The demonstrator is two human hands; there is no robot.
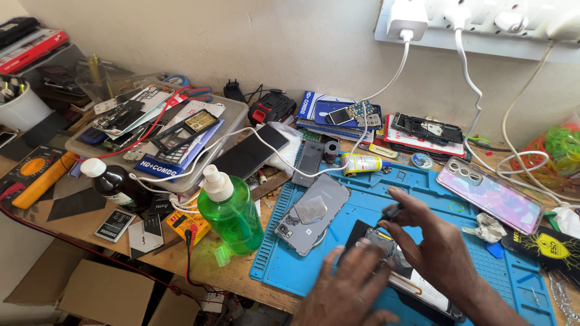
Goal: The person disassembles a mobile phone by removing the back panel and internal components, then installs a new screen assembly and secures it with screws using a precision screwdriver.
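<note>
My left hand (347, 290) rests, fingers spread, on the near end of an opened phone (417, 287) that lies on the blue work mat (386, 187). My right hand (432, 238) hovers over the phone's upper part and pinches a thin dark tool (391, 212) whose tip points down at the exposed insides (380, 241). A grey phone back cover (311, 212) lies on the mat to the left of both hands.
A green spray bottle (232, 208) and a dark bottle (115, 184) stand to the left. A clear tray (160, 142) holds phone parts. A phone in a clear case (489, 193) lies at the right. White charger cables (477, 96) hang from a wall strip.
</note>
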